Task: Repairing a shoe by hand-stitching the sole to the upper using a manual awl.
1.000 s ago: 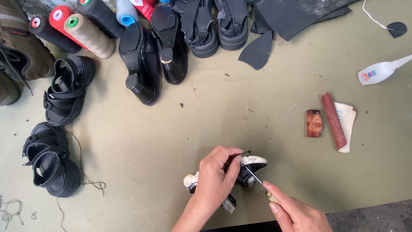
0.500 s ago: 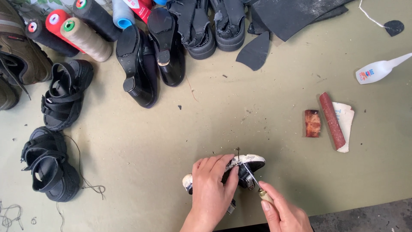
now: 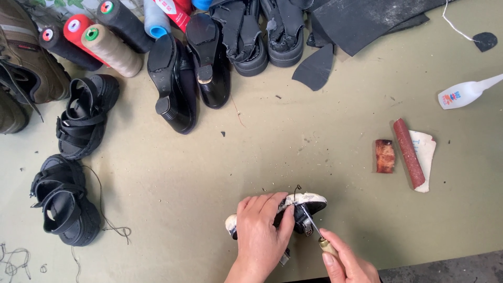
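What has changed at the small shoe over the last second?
The left hand slid further over the small white-soled shoe, gripping it. The right hand drew in, bringing its metal-tipped tool closer against the shoe. The black sandals, thread cones and sandpaper roll lie as before.

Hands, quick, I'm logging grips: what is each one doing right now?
Left hand: closed over the small white-soled shoe, pinning it to the table.
Right hand: closed on a wooden-handled awl, tip at the shoe.

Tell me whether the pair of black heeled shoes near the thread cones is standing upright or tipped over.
Tipped over. Both black heeled shoes lie with soles and heel tips facing up toward the camera, on the table.
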